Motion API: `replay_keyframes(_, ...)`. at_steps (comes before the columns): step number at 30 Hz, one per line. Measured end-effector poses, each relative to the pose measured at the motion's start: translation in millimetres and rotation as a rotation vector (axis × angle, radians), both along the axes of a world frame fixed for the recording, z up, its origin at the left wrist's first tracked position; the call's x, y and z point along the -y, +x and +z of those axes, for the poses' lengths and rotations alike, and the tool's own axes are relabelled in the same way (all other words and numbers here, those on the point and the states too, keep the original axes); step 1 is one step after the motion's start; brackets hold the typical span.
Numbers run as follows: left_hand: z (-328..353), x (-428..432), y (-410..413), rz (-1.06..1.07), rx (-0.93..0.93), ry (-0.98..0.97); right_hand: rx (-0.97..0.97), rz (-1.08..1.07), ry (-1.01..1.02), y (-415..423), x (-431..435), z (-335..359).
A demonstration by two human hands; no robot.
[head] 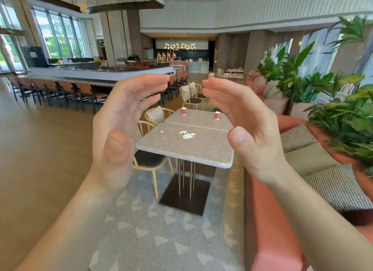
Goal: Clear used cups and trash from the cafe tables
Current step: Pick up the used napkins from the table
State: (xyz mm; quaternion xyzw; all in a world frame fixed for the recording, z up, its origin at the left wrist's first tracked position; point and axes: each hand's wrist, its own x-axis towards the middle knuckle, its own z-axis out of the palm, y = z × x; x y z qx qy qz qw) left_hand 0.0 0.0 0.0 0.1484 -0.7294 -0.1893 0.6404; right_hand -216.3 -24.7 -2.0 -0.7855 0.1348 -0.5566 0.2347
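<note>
The left hand point(125, 127) and right hand point(250, 129) hung with fingers spread, holding nothing, well short of the desks. Two red paper cups point(183, 110) stood on the far desk point(199, 120), crumpled napkins point(187, 135) on the near desk point(181, 149). A hasty grab might spill leftover drink or scatter napkins.

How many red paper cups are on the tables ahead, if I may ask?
2. The left cup and the right cup both stand on the far table; the left hand and right hand may hide others.
</note>
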Motion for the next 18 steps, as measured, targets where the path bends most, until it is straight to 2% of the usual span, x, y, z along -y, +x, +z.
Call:
replay_keyframes(1, 0.7, 9.3, 6.3, 0.032, -0.009, -0.038, 0.008, -0.017, -0.027, 7.3, 11.1, -0.3)
replay_keyframes(10, 4.3, 150.2, 68.5, 0.031, -0.018, 0.022, 0.011, -0.043, 0.02, 69.9, 144.4, 2.0)
replay_keyframes(18, -12.4, 271.7, 62.4, -0.003, 0.022, 0.05, 0.006, -0.091, 0.035, 65.5, 256.9, -16.8)
